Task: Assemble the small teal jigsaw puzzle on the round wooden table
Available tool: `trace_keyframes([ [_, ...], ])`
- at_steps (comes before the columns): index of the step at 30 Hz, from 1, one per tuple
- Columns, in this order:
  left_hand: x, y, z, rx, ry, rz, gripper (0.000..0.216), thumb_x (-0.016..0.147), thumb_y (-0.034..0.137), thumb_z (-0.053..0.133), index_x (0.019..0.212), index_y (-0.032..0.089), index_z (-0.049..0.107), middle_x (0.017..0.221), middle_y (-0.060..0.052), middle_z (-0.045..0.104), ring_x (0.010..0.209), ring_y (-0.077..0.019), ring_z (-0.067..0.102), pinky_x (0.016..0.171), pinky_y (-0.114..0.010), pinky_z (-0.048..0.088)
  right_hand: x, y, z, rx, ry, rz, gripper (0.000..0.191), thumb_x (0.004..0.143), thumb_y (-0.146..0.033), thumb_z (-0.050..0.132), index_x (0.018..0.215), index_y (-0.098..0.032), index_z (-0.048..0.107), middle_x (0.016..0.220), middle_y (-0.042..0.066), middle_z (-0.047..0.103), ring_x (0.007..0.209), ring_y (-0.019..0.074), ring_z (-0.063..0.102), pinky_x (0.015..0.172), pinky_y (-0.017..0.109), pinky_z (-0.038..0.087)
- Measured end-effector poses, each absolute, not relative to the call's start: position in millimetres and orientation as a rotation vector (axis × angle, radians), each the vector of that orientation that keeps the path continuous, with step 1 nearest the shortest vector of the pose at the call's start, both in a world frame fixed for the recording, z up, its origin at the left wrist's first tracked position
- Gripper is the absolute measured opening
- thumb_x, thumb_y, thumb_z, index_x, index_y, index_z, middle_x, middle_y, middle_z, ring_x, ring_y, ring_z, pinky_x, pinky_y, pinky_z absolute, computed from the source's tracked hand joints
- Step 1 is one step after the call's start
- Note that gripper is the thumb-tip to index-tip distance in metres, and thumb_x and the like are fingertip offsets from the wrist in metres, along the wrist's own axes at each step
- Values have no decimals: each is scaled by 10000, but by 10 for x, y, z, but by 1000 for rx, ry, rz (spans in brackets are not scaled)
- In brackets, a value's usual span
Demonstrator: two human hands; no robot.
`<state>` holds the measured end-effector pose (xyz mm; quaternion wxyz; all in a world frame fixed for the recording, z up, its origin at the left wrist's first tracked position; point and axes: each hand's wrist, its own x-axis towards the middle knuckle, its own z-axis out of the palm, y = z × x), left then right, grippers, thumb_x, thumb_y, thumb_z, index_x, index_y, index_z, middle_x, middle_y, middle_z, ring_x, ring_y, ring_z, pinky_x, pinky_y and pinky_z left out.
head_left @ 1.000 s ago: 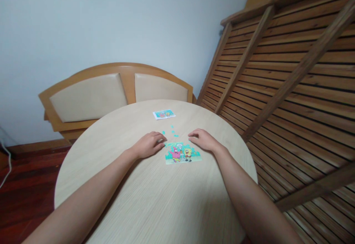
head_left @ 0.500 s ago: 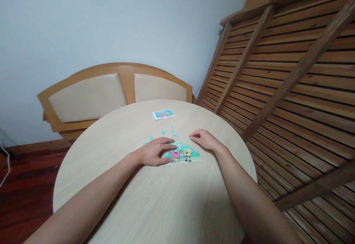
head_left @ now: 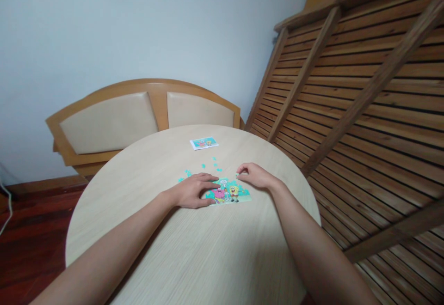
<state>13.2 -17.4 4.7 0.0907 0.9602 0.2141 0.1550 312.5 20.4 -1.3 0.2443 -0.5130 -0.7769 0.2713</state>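
Jigsaw puzzle (head_left: 231,192) lies partly joined on the round table (head_left: 208,249), between the two hands, its straight lower edge toward me and its upper edge ragged. From my remote view, the left hand (head_left: 194,190) has changed most: a second ago it was beside the puzzle's upper left; now it lies spread over the left part, fingers apart and gripping nothing that I can see. I take that as steadying the joined section.

At the upper right, the right hand (head_left: 255,175) has drawn thumb and index finger together, where they were parted before. A small green piece (head_left: 237,174) shows at the tips, apparently pinched, though it is too small for me to be sure. To me, work has narrowed to that one piece.

Shifting the left hand has also bared a teal cluster (head_left: 188,173) just beyond it. Farther out, loose teal pieces (head_left: 203,166) lie scattered, then a printed card (head_left: 204,143) with similar figures. Behind the table stands a padded headboard (head_left: 159,106).
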Motion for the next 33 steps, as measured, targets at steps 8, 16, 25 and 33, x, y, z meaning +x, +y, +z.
trace_keyframes([
  [8,132,-187,46,2836,651,473,484,901,461,609,1322,222,616,1415,-131,560,1282,-305,538,1109,-473,396,2923,164,-32,-1214,-1976,999,195,790,-272,703,926,-133,684,810,43,697,765,150,634,718,275,510],
  [16,113,-201,58,2855,671,433,502,902,457,606,1337,206,606,1429,-136,545,1293,-298,529,1121,-454,388,2842,122,-24,-1194,-1998,1020,170,794,-265,702,896,-130,696,794,44,706,760,152,640,739,290,522],
  [25,120,-205,61,2835,668,465,488,897,456,616,1316,204,621,1413,-143,558,1285,-307,536,1112,-470,397,2838,152,-62,-1215,-2074,899,158,786,-262,698,875,-133,725,803,47,725,751,161,652,727,289,522],
  [33,122,-207,71,2827,655,482,488,902,459,611,1327,219,613,1416,-135,557,1287,-310,536,1114,-475,393,2835,147,-67,-1257,-2139,761,141,795,-214,667,894,-146,740,865,56,746,792,166,662,772,291,517],
])
